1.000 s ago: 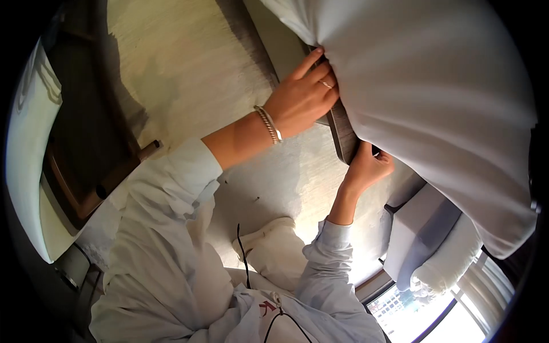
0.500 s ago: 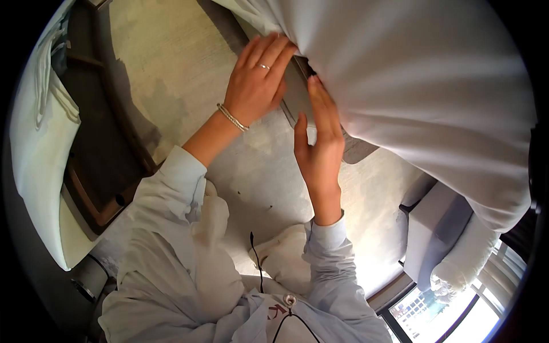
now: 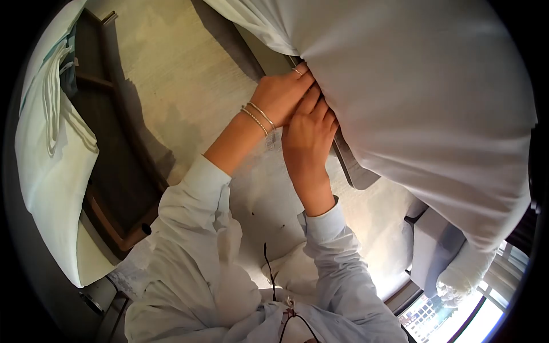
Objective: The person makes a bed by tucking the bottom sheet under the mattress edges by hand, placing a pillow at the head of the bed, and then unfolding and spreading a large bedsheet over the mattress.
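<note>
hands (image 3: 310, 134) at edge of white sheet (image 3: 423, 86)

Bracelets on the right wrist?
No, both bracelets are on the left wrist; the right wrist shows bare skin down to the cuff.

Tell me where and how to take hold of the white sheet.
Likely best: pinch the white sheet by its edge along the wooden frame, coming from the side where the left hand and right hand are; folds gather there, while its broad surface looks smooth.
</note>
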Demonstrator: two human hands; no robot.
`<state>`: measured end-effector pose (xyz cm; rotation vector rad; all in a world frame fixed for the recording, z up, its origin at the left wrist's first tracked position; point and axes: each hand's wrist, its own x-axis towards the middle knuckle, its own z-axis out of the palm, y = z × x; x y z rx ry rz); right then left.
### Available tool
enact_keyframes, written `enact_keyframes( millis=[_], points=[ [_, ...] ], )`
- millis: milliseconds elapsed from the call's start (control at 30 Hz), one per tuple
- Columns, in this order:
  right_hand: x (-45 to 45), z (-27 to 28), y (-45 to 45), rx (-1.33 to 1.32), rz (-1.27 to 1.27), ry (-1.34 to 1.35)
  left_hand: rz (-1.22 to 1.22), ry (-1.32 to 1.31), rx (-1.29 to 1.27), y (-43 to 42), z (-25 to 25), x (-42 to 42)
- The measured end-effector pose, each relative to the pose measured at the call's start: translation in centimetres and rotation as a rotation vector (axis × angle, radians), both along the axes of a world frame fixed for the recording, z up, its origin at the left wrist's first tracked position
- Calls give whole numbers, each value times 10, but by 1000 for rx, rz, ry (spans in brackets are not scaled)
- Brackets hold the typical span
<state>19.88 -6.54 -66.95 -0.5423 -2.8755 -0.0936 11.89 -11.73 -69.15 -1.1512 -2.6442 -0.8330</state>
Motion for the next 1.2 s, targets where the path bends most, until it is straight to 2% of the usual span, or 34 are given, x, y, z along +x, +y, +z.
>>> enact_keyframes(
  millis=[133,200,233,300,700,800,867,1000,1067,1133,1167,1200],
  points=[
    [-1,-5,4,54,30,121,-102,127,19,-20,-10,-9],
    [-3,-11,7,56,19,177,-127,268,222,-38,-12,-3],
    [4,-11,8,69,25,97,-141,256,214,-41,-10,0],
    [11,-12,8,82,17,25,224,59,219,-39,-4,-6],
    [6,-10,8,-87,14,24,223,179,74,-35,-11,-20],
    [0,-16,8,-42,26,131,219,125,53,-32,-5,-27],
    [4,-14,8,91,15,144,215,56,36,-26,1,-20],
    [-6,-22,-1,84,18,169,275,-9,-28,-18,13,-33],
    [-10,-27,-5,336,3,141,264,-37,-55,-18,23,-35],
    [-5,-21,-8,337,49,182,92,42,91,-33,23,-57],
    [-8,-19,-8,311,40,143,91,62,107,-34,27,-56],
    [-11,-17,-6,285,25,108,127,44,-8,-34,30,-52]
  ],
)
